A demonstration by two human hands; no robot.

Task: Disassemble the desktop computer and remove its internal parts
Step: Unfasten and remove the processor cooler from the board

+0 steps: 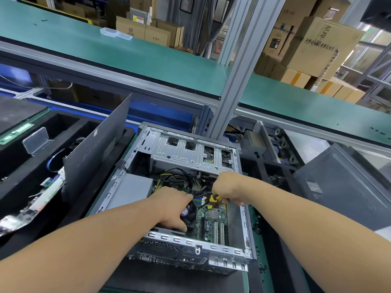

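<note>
An open desktop case (pixel 243 218) lies on its side in front of me, its green motherboard (pixel 212 220) exposed. My left hand (pixel 172 206) rests on the black CPU cooler fan (pixel 189 211), fingers spread over its left side and thumb at its lower edge. My right hand (pixel 227 189) grips a yellow-handled screwdriver (pixel 214 198) that points left and down over the board. A grey power supply (pixel 129 190) sits in the case's left part, with black and yellow cables (pixel 179 178) bundled behind my hands. The silver drive cage (pixel 190 153) fills the far end.
The removed dark side panel (pixel 95 149) leans upright left of the case. Black foam trays (pixel 31 166) at the left hold circuit boards (pixel 45 193) and cables. Another dark case (pixel 342 187) stands at the right. An aluminium post (pixel 237 70) rises behind, under a green shelf (pixel 148 56).
</note>
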